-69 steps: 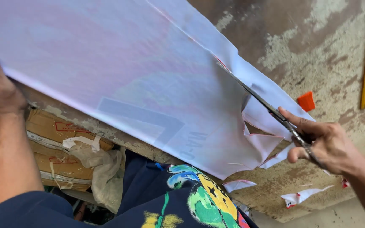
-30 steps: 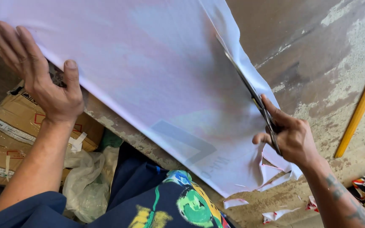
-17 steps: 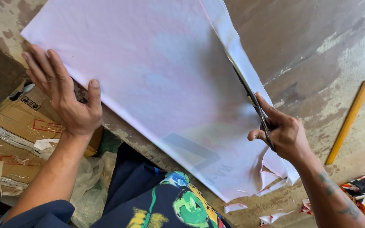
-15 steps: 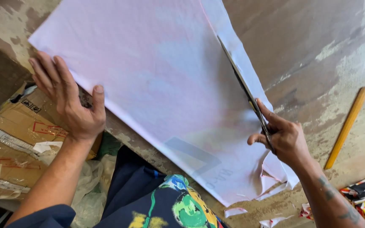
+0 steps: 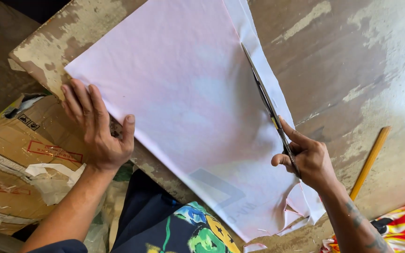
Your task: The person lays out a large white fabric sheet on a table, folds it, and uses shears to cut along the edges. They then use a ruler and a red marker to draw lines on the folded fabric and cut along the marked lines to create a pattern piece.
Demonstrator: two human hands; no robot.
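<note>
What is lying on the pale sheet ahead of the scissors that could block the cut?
Nothing visible. The scissors in the right hand point up along the pale sheet, and the strip ahead of the blades is bare. The left hand presses the sheet's far edge, well away from the blades.

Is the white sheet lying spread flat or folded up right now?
Spread flat: the white sheet lies open across the worn table.
</note>
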